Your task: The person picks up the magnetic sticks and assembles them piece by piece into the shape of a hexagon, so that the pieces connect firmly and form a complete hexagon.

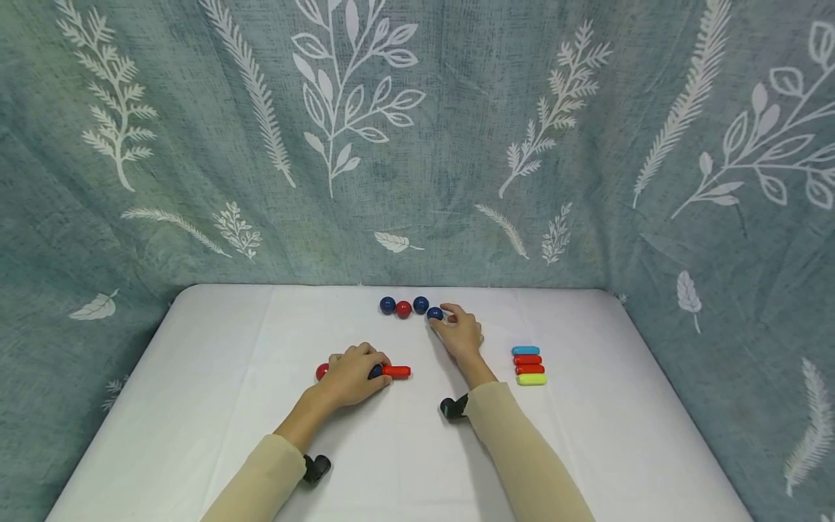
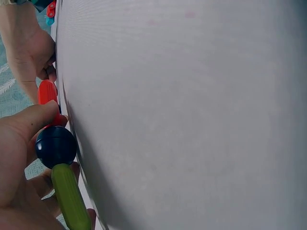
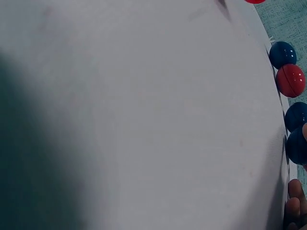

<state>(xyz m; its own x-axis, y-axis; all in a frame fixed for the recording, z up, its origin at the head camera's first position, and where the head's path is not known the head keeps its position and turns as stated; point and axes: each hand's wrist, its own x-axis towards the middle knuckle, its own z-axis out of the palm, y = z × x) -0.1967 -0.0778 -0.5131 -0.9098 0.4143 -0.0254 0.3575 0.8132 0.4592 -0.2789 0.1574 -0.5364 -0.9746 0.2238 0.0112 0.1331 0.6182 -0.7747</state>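
My left hand [image 1: 352, 375] grips a joined piece low over the table: a red rod [image 1: 398, 372], a dark blue ball [image 2: 56, 146] and a green rod [image 2: 71, 197] in line. A red ball [image 1: 322, 371] shows at the left of this hand, its junction hidden by the fingers. In the left wrist view the thumb lies on the red rod beside the blue ball. Farther back, my right hand [image 1: 461, 335] pinches a dark blue ball [image 1: 434, 314] between thumb and finger, at the right end of a row of balls.
That row has a blue ball [image 1: 388, 305], a red ball [image 1: 404, 309] and another blue ball [image 1: 420, 304]. On the right lie a blue rod [image 1: 525, 351], two red rods [image 1: 528, 359] and a yellow-green rod [image 1: 531, 379], stacked side by side. A patterned cloth [image 1: 450, 239] hangs behind the white table [image 1: 228, 348].
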